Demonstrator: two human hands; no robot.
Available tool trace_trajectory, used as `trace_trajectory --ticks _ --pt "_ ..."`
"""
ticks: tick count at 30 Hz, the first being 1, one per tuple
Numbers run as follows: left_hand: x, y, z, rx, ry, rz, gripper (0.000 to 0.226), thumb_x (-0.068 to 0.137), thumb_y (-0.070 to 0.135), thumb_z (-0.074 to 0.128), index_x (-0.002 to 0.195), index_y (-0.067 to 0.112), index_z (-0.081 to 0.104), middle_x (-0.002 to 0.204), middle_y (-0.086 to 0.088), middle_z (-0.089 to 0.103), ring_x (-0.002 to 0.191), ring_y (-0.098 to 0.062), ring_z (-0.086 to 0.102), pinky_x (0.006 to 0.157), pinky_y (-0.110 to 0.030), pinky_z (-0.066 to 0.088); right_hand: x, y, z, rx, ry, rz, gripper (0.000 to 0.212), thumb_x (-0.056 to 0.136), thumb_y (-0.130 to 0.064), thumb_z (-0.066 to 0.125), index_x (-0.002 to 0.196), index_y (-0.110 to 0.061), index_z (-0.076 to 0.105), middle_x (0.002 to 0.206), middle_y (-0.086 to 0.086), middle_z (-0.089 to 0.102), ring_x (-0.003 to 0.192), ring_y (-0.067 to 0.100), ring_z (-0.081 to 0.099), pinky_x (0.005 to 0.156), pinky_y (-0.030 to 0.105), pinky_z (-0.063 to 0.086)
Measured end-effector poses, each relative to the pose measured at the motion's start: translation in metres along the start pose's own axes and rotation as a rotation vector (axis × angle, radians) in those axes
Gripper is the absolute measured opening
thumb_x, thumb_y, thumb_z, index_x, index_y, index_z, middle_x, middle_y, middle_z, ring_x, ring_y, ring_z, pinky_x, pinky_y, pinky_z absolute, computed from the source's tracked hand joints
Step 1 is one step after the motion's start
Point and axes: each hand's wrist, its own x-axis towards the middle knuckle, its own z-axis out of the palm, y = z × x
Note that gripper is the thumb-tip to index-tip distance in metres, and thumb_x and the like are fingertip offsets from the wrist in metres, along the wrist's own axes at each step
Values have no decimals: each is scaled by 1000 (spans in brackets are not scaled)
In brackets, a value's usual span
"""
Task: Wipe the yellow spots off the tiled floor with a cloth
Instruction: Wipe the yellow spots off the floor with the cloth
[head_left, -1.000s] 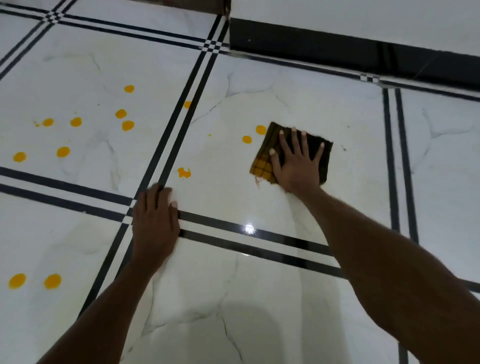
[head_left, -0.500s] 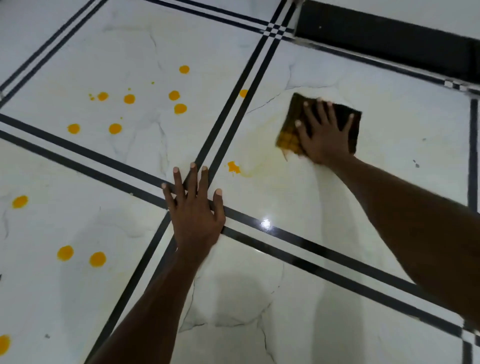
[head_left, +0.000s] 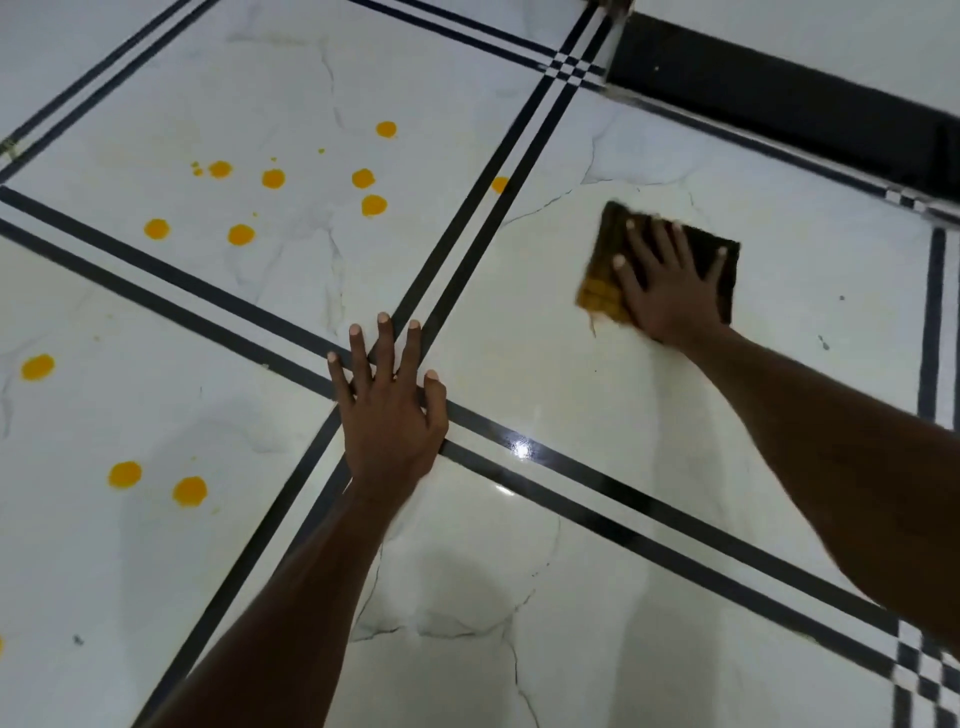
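Note:
A folded dark cloth (head_left: 601, 283) with a yellow-checked edge lies flat on the white floor tile (head_left: 571, 374) at the right. My right hand (head_left: 670, 288) presses on it with the fingers spread. My left hand (head_left: 389, 410) rests flat and empty on the black stripes where the tiles meet. Several yellow spots (head_left: 272, 178) dot the upper-left tile. One more yellow spot (head_left: 500, 183) sits just right of the stripes, left of the cloth. Three yellow spots (head_left: 189, 490) lie on the lower-left tile.
A black skirting strip (head_left: 779, 98) runs along the wall at the top right. Double black stripes (head_left: 649, 512) cross the floor between tiles. The tile around the cloth carries a faint yellowish smear.
The two spots next to the cloth and the smeared spot near my left hand are gone. The cloth has slid a little over the right tile. My left fingers have spread out.

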Motion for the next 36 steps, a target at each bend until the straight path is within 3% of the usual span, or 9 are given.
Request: trace_trajectory --ticks 2,6,8,13,18,22,26,31,36 --pt "2 -5 1 16 -4 2 62 105 46 28 164 27 25 174 -5 17 162 -32 5 130 -59 3 26 -52 7 29 -11 103 67 103 -62 11 165 -37 11 176 1 9 163 28 3 116 81 -4" --pt "0 0 -2 -16 -27 -4 64 105 50 22 164 27 24 174 -5 15 162 -32 4 129 -59 3 -31 -134 28 -73 -56 -489 65 105 -59 12 165 -35 18 175 1 16 162 27 8 119 79 2" --pt "0 -1 -6 -30 -23 20 65 105 53 21 164 27 25 174 -6 17 162 -33 6 129 -60 4 -79 -113 30 -101 -47 -600 62 107 -61 18 164 -40 13 175 -4 13 163 23 6 123 73 -1" --pt "-2 0 -3 -1 -30 13 65 105 52 26 165 25 24 174 -9 18 161 -37 7 128 -61 3 -150 14 11 -52 26 117 64 105 -61 21 165 -38 14 175 -2 13 163 24 7 120 76 7" --pt "-2 2 -6 3 -46 26 62 107 47 20 165 24 23 173 -11 18 161 -38 7 127 -65 6 -197 -107 26 10 -63 -438 60 108 -58 22 164 -38 17 176 -1 8 163 26 1 118 76 3" --pt "0 -1 -1 1 -42 26 65 104 49 25 165 25 23 174 -8 17 161 -37 6 127 -64 5 -65 -134 35 -33 -50 -622 61 106 -63 23 163 -40 24 174 -4 20 162 22 14 121 75 4" --pt "0 -2 -2 -10 -37 6 67 103 53 28 165 29 20 174 -6 16 162 -35 5 128 -62 3 17 -21 12 32 13 -72 68 102 -67 21 163 -36 27 173 -2 22 161 26 15 123 69 6" --pt "1 1 -2 3 -60 -11 68 103 56 27 165 29 19 175 -6 14 162 -35 4 128 -62 3 -104 51 4 9 107 340 69 103 -63 17 164 -32 22 174 5 20 161 32 14 122 73 6" --pt "2 3 -6 7 -63 2 68 103 55 24 165 27 21 174 -7 16 162 -36 6 128 -63 5 -171 -115 39 6 -15 -359 63 106 -59 26 164 -37 19 175 0 11 163 27 3 121 73 2"
